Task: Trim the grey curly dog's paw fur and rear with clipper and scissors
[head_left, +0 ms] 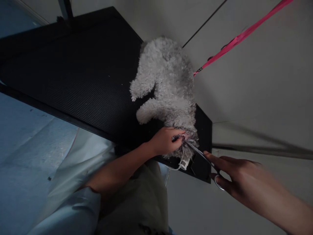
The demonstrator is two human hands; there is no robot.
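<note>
A curly grey-white dog [168, 75] is on a black grooming table, its legs towards the left and its head at the near end. My left hand [167, 140] is closed at the dog's head, pinching what looks like an ear flap, with pink skin showing beside the fingertips. In my right hand [230, 173] is a slim metal scissor-handled tool [199, 151], scissors or forceps, I cannot tell which. Its ring handle is around my fingers, and its tip reaches the pink skin. Whether its jaws are apart is too small to see.
The black ribbed table [80, 88] extends left. A white object with a cable [184, 164] lies beside the dog's head. A pink strap [234, 42] and a thin dark cord [205, 23] run up to the right. A grey wall stands behind; blue floor [31, 140] shows left.
</note>
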